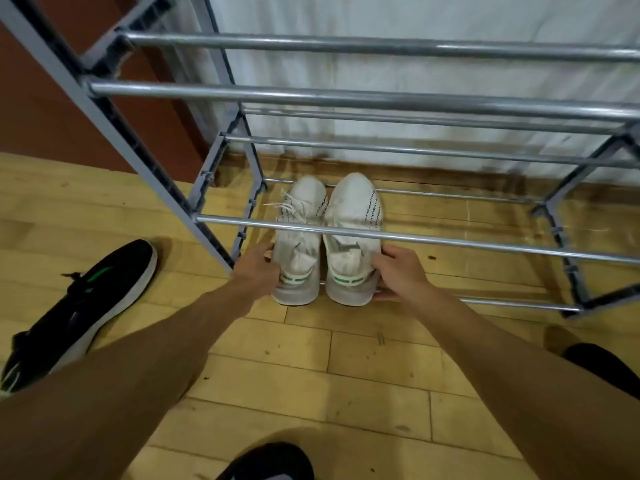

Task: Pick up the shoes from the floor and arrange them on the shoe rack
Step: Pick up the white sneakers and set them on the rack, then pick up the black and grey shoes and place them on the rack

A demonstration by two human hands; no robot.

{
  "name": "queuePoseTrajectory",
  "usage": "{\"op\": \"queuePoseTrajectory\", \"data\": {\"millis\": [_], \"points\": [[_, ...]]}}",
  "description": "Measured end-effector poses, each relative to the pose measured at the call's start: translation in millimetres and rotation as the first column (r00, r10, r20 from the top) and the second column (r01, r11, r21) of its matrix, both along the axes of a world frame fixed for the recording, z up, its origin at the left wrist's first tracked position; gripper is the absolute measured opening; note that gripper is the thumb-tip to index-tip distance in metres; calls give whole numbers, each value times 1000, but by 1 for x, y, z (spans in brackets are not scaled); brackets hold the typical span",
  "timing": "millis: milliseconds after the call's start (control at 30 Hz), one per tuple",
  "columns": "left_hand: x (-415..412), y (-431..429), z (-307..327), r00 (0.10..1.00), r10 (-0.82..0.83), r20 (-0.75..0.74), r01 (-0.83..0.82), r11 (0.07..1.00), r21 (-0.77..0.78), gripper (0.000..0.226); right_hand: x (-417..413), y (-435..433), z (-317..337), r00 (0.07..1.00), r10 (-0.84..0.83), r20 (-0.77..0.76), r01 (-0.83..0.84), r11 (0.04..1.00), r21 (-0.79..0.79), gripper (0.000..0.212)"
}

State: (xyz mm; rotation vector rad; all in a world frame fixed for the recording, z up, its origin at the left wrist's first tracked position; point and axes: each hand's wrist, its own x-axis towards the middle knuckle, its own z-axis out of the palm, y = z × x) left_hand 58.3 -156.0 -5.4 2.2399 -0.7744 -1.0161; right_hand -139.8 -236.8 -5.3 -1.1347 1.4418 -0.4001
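Note:
Two white sneakers with green heel stripes lie side by side, toes toward the wall, on the lowest tier of the grey metal shoe rack. My left hand grips the heel side of the left white sneaker. My right hand grips the heel side of the right white sneaker. Both heels stick out past the rack's front bottom bar. A black sneaker with a green mark and white sole lies on the wooden floor to the left of the rack.
The rack has several tiers of silver bars; one bar crosses just above the white sneakers. A white wall stands behind, a brown panel at far left. Dark shapes show at the bottom edge and at right.

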Motion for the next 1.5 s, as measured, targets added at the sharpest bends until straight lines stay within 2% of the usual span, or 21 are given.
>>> {"op": "queuePoseTrajectory", "data": {"millis": [100, 167, 233, 300, 400, 467, 567, 667, 800, 933, 1033, 1167, 1267, 1333, 1433, 1500], "points": [[3, 1, -1, 993, 72, -98, -72, 997, -2, 43, 0, -1, 3, 1000, 14, -10, -14, 1000, -2, 24], [5, 1, -4, 991, 107, -78, -110, 993, -34, 41, 2, -4, 5, 1000, 18, -9, -18, 1000, 3, 26], [6, -2, 0, 995, 54, 87, -49, 997, -60, 39, 5, -4, 8, 1000, 27, 1, -27, 1000, 3, 27], [7, -7, 8, 952, -36, 305, 46, 999, -23, 38, 9, -3, 8, 999, 53, 9, -53, 999, 3, 27], [10, -14, 13, 893, -98, 439, 84, 995, 52, 41, 13, 1, 6, 997, 76, 25, -76, 997, 19, 26], [9, -14, 12, 889, -120, 442, 93, 992, 83, 45, 13, 3, 5, 996, 82, 39, -83, 996, 23, 23], [5, -7, 12, 932, -114, 345, 104, 993, 48, 56, 10, 7, 7, 996, 86, 38, -86, 996, 16, 25], [-1, 7, 23, 961, -100, 256, 101, 995, 9, 58, 4, 12, 16, 975, 200, -98, -205, 978, -48, 30], [-4, 40, 52, 972, -122, 202, 118, 992, 34, 47, -3, 24, 50, 839, 436, -326, -484, 871, -80, 22], [3, 68, 86, 977, -178, 115, 173, 983, 55, 40, -1, 43, 112, 522, 706, -479, -793, 608, 33, 25], [10, 90, 111, 953, -280, 112, 271, 958, 91, 33, 9, 70, 165, 229, 755, -614, -900, 404, 162, 35], [11, 126, 139, 917, -393, 75, 375, 909, 179, 34, 19, 116, 205, 56, 709, -703, -926, 300, 229, 38], [8, 141, 169, 818, -575, -2, 537, 763, 360, 35, 17, 144, 202, 14, 710, -705, -940, 250, 232, 37], [4, 147, 191, 768, -639, -41, 584, 674, 452, 38, 13, 162, 191, 5, 722, -692, -939, 242, 245, 37], [0, 148, 203, 626, -779, 34, 642, 540, 544, 38, 7, 181, 164, 57, 756, -652, -934, 271, 231, 39], [-8, 152, 193, 546, -838, 25, 678, 459, 574, 38, 1, 190, 142, 111, 782, -613, -915, 322, 245, 40]]}}
